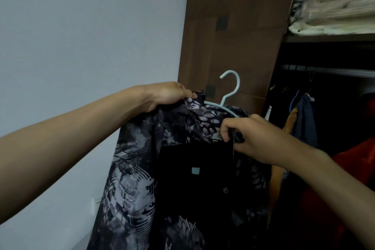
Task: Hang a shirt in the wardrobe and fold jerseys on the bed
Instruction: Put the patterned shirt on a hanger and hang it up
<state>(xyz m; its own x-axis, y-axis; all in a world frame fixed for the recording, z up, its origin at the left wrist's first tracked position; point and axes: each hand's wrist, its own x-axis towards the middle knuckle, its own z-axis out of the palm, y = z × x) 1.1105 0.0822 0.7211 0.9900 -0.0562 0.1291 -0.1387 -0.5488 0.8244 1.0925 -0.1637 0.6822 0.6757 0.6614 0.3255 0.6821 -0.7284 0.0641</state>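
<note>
Shirt (pixel 140 178) was up at chest height, right in front of the wardrobe (pixel 233 26), draped on the pale blue hanger (pixel 230 91) but not yet on the rail (pixel 328 71). Left hand (pixel 168 95) was curled round the shirt's left shoulder, fabric bunched under the fingers, prob. carrying the weight there so the garment stayed level w/ the hook free above. Right hand (pixel 253 140) pinched the dark edge near the collar, thumb & fingers closed on cloth just below the hanger's right arm. Looked like a tidy-up of the collar or front placket before hanging, so the shirt wouldn't slide off. That's a guess from the pose.

Hook pointed up, well clear of the rail, which sat further right & deeper in the cupboard. Other clothes (pixel 304 119) already hung below it, and something red (pixel 355 178) filled the lower right.

Hard to read: the hanger's left arm was buried under the print, so couldn't tell if that hand also had the hanger itself. Black inner panel w/ a small label & a button was v. dark, seams invisible. Shirt's hem ran off the bottom edge. Wardrobe interior was mostly shadow; folded linen (pixel 332 10) on the top shelf was soft & blurred. No bed or jerseys in shot.
</note>
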